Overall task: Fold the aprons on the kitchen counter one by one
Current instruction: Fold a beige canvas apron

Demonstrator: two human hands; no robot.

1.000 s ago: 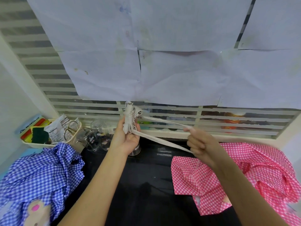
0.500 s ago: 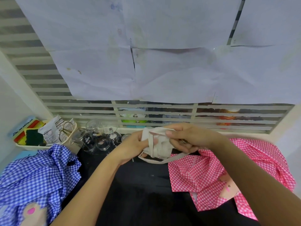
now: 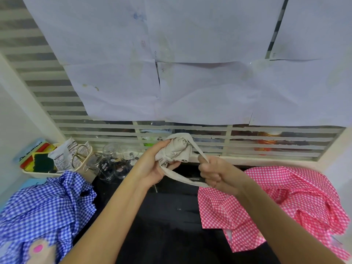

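Obs., head view. The beige apron is rolled into a tight bundle and held in the air above the rear middle of the black bench, just in front of the slatted window.

Left hand: grip closed round the bundle from its left side, fingers curled on the cloth.

Right hand: grip a tight fist round the apron's strap. One run of the strap comes off the top of the bundle and slants down into the fist. A second run sags in a loop from under the left hand across to the same fist (both runs look taut near the fist).

Blue checked apron: crumpled heap at the left end of the bench, reaching the front left corner.

Pink checked apron: crumpled and spread over the right half of the bench, its left edge just below the right hand. I cannot tell whether hand and cloth touch.

Rear left corner: a cream tray holds a green sponge and a printed packet. Clear glasses stand beside it along the rear edge.

White paper sheets cover most of the window above.
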